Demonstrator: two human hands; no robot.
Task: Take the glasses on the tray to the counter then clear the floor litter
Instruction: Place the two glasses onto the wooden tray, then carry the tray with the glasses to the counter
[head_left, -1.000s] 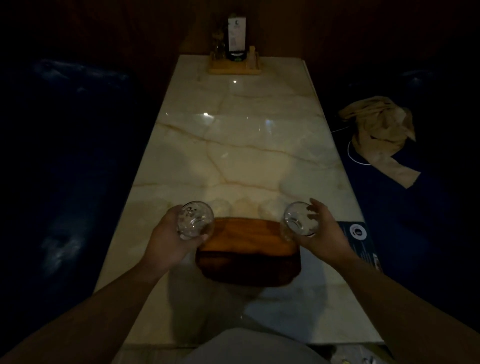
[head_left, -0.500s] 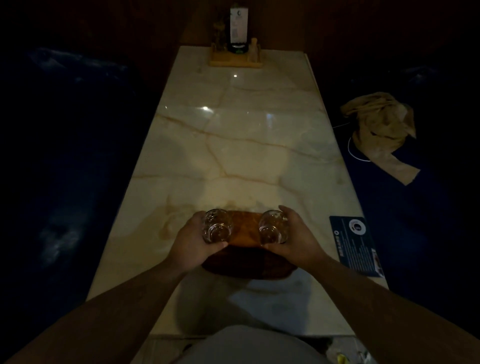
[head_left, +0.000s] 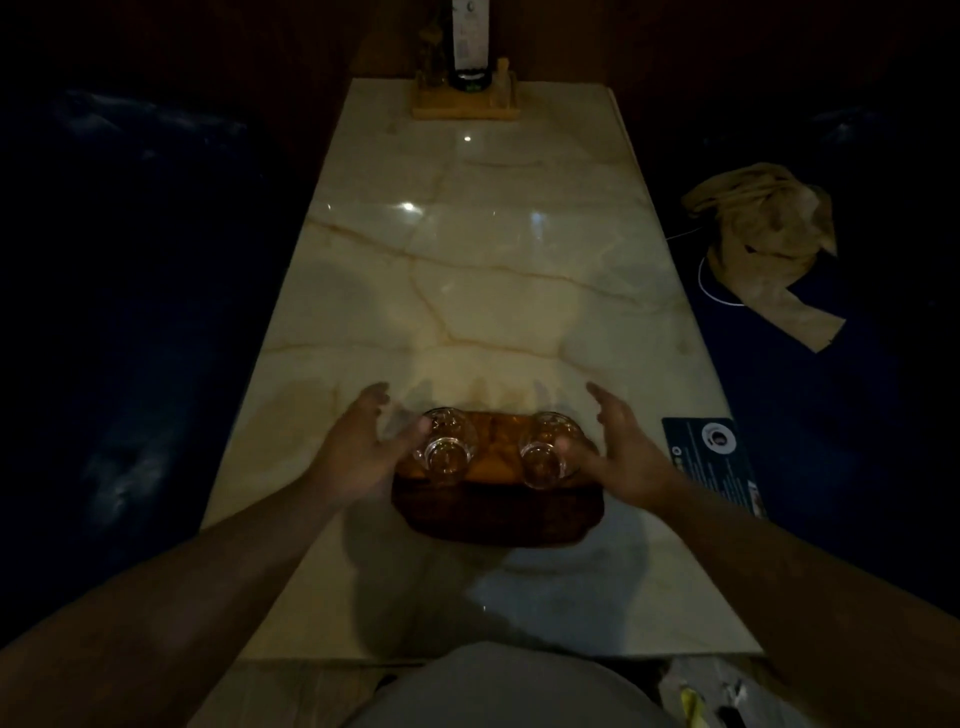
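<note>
Two clear glasses stand side by side on the far half of a brown wooden tray (head_left: 498, 514) near the front of the marble table. The left glass (head_left: 447, 448) is just right of my left hand (head_left: 358, 447), whose fingers are spread and off it; only the thumb tip is close to the rim. The right glass (head_left: 545, 453) is just left of my right hand (head_left: 623, 452), also spread and holding nothing. Crumpled litter (head_left: 696, 691) shows on the floor at the bottom right, partly cut off.
The marble table (head_left: 488, 270) runs away from me between dark blue bench seats. A wooden holder with a bottle (head_left: 467, 88) stands at its far end. A dark card (head_left: 717, 462) lies at the right edge. Tan cloth (head_left: 769, 244) lies on the right seat.
Both hands brought the glasses inward, set them down on the tray and let go; the fingers have opened and drawn slightly outward.
</note>
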